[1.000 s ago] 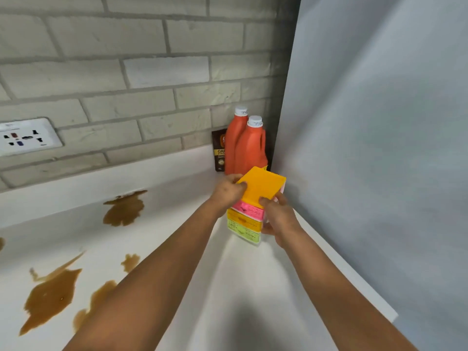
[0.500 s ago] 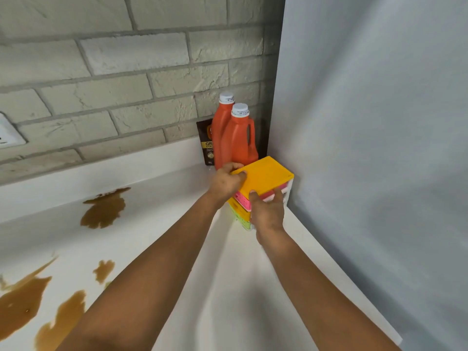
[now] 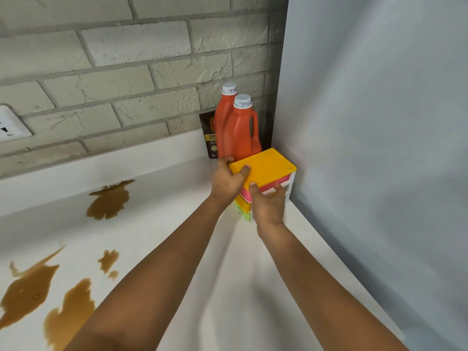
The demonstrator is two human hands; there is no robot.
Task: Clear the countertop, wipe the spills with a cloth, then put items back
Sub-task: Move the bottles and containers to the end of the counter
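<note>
Yellow plastic forms the lid of a small drawer unit [image 3: 266, 171], which is gripped by both hands in the far right corner of the white countertop [image 3: 228, 287]. Below the lid, pink, yellow and green drawer fronts are stacked in a white frame. The unit is set just in front of two orange bottles [image 3: 240, 133] with white caps, and its right side is close against the grey panel [image 3: 379, 148]; whether it is touching the panel cannot be told. Its base is hidden by the hands, so it is unclear whether it is fully set down on the counter.

The left hand [image 3: 226, 182] is curled round the left far corner of the unit, with the thumb laid on the yellow lid and the fingers wrapped over the far edge. The right hand [image 3: 267, 207] is held against the near front, its thumb and fingers bent onto the pink drawer.

A dark brown pouch [image 3: 209, 135] with yellow lettering is stood behind the bottles, against the brick wall [image 3: 126, 72]. Brown spills [image 3: 109, 201] are spread over the left part of the countertop, with one patch near the backsplash and larger pools at the near left. Part of a white wall socket [image 3: 10, 122] is seen at the left edge.
</note>
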